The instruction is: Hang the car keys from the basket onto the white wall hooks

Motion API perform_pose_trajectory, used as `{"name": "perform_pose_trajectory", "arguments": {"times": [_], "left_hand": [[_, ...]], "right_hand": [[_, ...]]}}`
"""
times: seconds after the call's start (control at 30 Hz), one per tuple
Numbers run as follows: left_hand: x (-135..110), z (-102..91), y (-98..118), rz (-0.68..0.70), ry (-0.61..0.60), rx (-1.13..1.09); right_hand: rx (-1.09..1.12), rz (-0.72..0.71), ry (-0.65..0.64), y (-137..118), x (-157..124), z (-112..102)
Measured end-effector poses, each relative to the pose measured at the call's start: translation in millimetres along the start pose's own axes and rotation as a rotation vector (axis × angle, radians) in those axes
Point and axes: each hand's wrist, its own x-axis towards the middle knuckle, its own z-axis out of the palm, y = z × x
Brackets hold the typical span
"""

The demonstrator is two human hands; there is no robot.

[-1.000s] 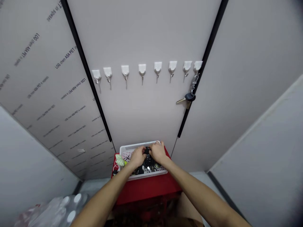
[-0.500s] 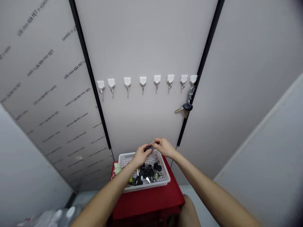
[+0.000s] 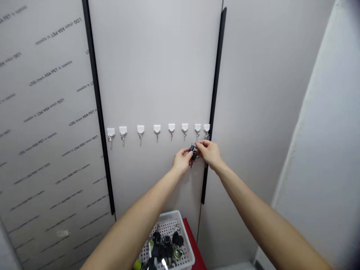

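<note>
Both my hands are raised in front of the panel, close together below the right end of a row of white hooks. My left hand (image 3: 182, 160) pinches a bunch of black-headed keys (image 3: 193, 152). With thumb and forefinger, my right hand (image 3: 210, 153) grips the ring at the top of the same bunch. Just above the ring is the second hook from the right (image 3: 197, 129). The rightmost hook (image 3: 206, 128) carries another set of keys, now mostly hidden behind my right hand.
Below my arms, a white perforated basket (image 3: 189, 258) holds many black-headed keys and metal pieces. It stands on a red surface (image 3: 195, 243). Several more white hooks, among them the leftmost hook (image 3: 110, 132), run along the panel. Black vertical strips (image 3: 98, 101) flank it.
Both hands have risen from above the basket to just below the right-hand hooks, bringing the keys with them. The head view has tilted up, so the basket sits lower.
</note>
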Motion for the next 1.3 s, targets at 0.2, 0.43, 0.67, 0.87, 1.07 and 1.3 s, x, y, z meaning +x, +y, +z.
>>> {"name": "perform_pose_trajectory", "arguments": {"times": [0.2, 0.43, 0.67, 0.87, 1.07, 1.3], "left_hand": [[28, 32.3, 16, -0.023, 0.08, 0.074], [37, 35.7, 10, -0.085, 0.093, 0.185], [-4, -16.5, -32, -0.124, 0.025, 0.344], [-87, -108.9, -98, -0.206, -0.154, 0.889], [-135, -154.1, -129, -0.269, -0.191, 1.377], [-143, -158.9, -138, -0.3, -0.25, 1.449]], "right_hand": [[-0.283, -0.039, 0.178, -4, 33, -13], [-0.522, -0.074, 0.117, -1, 41, -14], [-0.559, -0.257, 0.207, 19, -9, -12], [-0.58, -0.188, -0.652, 81, -135, 42], [-0.715, -0.104, -0.969, 118, -192, 94], [-0.824, -0.038, -0.925, 120, -192, 111]]}}
